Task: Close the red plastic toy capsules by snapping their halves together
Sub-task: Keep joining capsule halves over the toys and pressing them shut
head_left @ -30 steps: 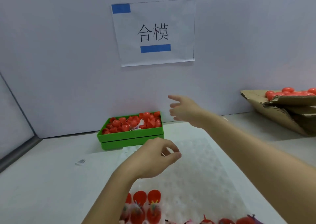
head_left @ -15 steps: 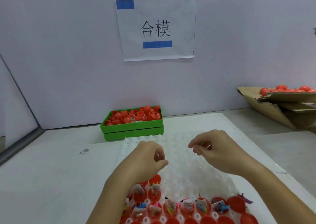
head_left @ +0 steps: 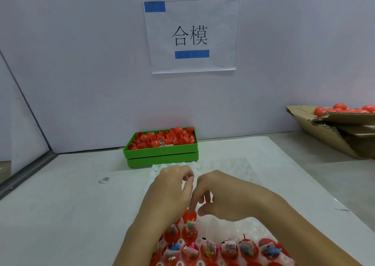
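Observation:
Several open red capsules [head_left: 207,249], each with a small toy inside, stand in a white dimpled tray [head_left: 233,170] at the bottom. One capsule's raised red lid [head_left: 189,215] sticks up at the front of the filled rows. My right hand [head_left: 229,196] reaches in from the right, its index fingertip and thumb pinching that lid. Just left of it my left hand [head_left: 170,190] hovers with its fingers curled; I see nothing in it. It hides the capsules beneath.
A green bin [head_left: 162,154] full of loose red capsule halves stands against the back wall. At the far right a torn cardboard box [head_left: 328,135] holds closed red capsules [head_left: 345,110]. A small scrap [head_left: 104,179] lies left of the tray.
My right hand came back from the far side and down to the tray, next to the left hand, and now pinches a capsule lid. The view tilted down, showing more capsules.

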`<state>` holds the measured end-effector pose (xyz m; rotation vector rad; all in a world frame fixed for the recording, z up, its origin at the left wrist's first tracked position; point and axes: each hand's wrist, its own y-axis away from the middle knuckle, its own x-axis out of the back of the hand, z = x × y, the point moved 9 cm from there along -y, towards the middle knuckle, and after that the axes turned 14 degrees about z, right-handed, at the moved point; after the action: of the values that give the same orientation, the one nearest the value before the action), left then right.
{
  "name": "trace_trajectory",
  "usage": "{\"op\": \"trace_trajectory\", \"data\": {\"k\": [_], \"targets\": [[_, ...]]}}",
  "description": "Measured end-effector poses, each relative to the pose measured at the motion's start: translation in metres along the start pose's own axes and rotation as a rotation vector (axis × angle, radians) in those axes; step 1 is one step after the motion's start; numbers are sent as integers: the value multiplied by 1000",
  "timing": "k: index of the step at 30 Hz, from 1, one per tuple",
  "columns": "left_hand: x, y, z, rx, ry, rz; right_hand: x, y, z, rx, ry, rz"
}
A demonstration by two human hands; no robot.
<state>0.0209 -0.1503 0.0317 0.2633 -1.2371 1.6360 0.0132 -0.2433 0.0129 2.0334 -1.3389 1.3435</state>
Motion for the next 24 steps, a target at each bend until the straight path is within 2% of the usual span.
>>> {"op": "trace_trajectory", "data": {"k": [3, 9, 16, 24], "targets": [[7, -1, -5, 15, 10, 62, -11, 2, 2, -21, 66, -23], [6, 3, -7, 26, 51, 51, -18, 3, -2, 41, 170, 60], [7, 5, -7, 56, 102, 52, -3, 5, 0, 71, 137, 147], [18, 4, -1, 162, 375, 117, 38, 15, 19, -16, 156, 312]]}}
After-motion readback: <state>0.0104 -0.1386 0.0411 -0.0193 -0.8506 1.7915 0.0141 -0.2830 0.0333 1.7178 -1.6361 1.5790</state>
